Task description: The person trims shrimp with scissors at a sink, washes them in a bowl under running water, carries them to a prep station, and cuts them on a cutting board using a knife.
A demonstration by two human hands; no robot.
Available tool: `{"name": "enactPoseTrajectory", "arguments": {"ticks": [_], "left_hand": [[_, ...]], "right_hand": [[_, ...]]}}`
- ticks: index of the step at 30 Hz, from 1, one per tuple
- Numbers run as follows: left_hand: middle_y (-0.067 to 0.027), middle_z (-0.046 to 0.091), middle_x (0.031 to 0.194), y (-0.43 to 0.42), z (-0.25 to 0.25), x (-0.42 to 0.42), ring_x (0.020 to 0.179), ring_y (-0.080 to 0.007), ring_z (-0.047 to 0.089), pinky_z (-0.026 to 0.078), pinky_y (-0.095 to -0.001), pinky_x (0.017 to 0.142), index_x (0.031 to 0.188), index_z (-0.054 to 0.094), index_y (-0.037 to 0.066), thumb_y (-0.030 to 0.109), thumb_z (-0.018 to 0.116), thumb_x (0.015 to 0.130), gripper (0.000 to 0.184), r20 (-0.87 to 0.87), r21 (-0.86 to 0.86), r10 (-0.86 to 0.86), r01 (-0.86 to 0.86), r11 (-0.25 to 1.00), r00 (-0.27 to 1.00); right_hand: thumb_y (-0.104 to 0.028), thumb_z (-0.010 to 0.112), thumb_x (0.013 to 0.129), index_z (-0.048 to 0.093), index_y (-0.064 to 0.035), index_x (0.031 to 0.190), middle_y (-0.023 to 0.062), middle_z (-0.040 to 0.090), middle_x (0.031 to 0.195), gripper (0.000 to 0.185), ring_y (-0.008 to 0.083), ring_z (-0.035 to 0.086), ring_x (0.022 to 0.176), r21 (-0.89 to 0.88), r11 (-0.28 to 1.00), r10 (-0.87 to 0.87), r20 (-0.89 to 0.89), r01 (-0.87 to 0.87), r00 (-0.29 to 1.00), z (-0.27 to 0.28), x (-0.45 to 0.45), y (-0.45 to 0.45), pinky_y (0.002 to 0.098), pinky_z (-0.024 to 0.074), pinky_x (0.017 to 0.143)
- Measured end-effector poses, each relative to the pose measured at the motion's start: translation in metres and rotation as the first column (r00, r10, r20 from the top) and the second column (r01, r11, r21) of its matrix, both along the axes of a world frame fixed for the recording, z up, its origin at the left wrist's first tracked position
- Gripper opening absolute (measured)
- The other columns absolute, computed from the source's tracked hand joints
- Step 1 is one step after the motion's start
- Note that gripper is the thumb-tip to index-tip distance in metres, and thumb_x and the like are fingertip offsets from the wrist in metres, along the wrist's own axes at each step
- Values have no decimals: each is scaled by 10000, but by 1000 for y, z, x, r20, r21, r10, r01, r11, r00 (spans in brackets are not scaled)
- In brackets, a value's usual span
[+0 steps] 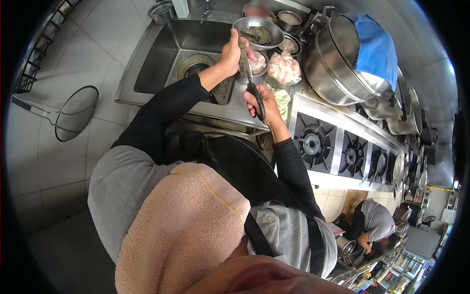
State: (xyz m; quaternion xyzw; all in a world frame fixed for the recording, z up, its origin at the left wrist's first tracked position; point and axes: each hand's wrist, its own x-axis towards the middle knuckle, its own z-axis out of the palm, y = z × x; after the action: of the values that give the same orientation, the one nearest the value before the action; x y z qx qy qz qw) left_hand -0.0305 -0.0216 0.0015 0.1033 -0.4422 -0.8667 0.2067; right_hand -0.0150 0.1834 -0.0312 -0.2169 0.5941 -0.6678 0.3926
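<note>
Scissors [252, 89]: blk handles, slim straight metal blades, held over the s/s worktop [239, 102] just past the sink's R edge, tips pointing to the back edge. R hand [265, 105] is wrapped round the handles, so from my end they're in its grip, blades running out past the fingers to the L hand [234, 55]. L hand's fingers are bent, thumb up, right by the blade tips; can't tell from here what, if anything, it has hold of.

Just beyond L hand, nr the back edge: round shiny bowl [277, 35] w/ dark greenish, ragged-looking pieces [256, 34]. Nearer me, a lower bowl [265, 70] w/ pale pinkish stuff, & beside it a lumpy, glossy clear bag [284, 68], pink-white inside. Small round tub [289, 45] behind the bag, pale contents, too small to make out. I get a crumpled pale-green cloth [282, 99] at the worktop's R edge, by R hand. L of the hands: smooth, boxy sink [164, 51]. Further R, big rounded metal pot [325, 61] w/ limp blue cloth [376, 51] over it.
</note>
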Motion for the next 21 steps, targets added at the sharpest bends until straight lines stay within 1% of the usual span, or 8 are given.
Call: {"name": "enactPoseTrajectory", "arguments": {"ticks": [3,6,7,10,13,16,18,21], "left_hand": [[-126,565,586,0,-6,-3,542,-246,588,534,-366,597,844,484,84,647,265,1034,633,70,-125,105,-96,987,992],[-140,557,568,2,-9,1,516,-249,571,526,-372,579,819,478,77,637,255,1040,642,-25,-233,85,-88,968,996],[-141,555,565,2,-9,3,512,-250,569,524,-373,576,811,475,76,640,251,1039,648,-30,-228,65,-71,971,997],[-142,550,557,-1,-8,5,504,-251,565,520,-372,569,790,469,74,645,243,1037,662,-53,-226,32,-43,973,998],[-135,556,568,-1,-14,6,509,-244,581,525,-367,562,798,480,70,654,253,1031,669,-62,-253,32,-47,966,998],[-121,571,598,-1,-21,6,516,-233,603,535,-361,544,830,511,57,676,274,1016,689,-74,-291,9,-30,956,997],[-119,577,604,-2,-16,8,511,-225,603,529,-348,538,819,516,55,679,262,1017,702,-113,-308,-17,-19,951,993],[-100,595,636,1,-15,9,515,-181,583,491,-312,516,797,537,63,684,251,1017,718,-73,-341,-6,-20,940,997]], "right_hand": [[-332,820,862,558,-53,939,14,575,607,391,87,506,425,-29,999,-14,20,15,1000,0,2,-2,222,385,400],[-345,807,873,559,-50,930,15,572,604,390,89,510,427,3,1000,-5,-4,5,1000,10,0,-4,223,387,404],[-349,802,878,559,-48,928,15,572,604,390,90,512,431,25,1000,7,-15,-7,1000,11,1,-3,223,390,407],[-343,792,887,559,-45,927,19,576,615,380,93,515,444,11,1000,15,-20,-15,1000,6,5,1,226,399,418],[-329,791,890,560,-43,920,13,570,609,368,98,522,452,-61,997,37,27,-35,999,4,7,1,230,402,419],[-315,787,895,564,-45,921,12,572,614,352,100,526,454,-52,998,45,67,-42,997,13,5,-1,232,399,415],[-317,781,900,565,-45,927,15,573,625,348,99,516,454,-28,998,52,35,-51,998,12,6,0,233,398,416],[-312,777,903,568,-45,934,14,571,628,341,97,513,453,-47,997,61,20,-60,998,7,5,1,233,397,416]]}}
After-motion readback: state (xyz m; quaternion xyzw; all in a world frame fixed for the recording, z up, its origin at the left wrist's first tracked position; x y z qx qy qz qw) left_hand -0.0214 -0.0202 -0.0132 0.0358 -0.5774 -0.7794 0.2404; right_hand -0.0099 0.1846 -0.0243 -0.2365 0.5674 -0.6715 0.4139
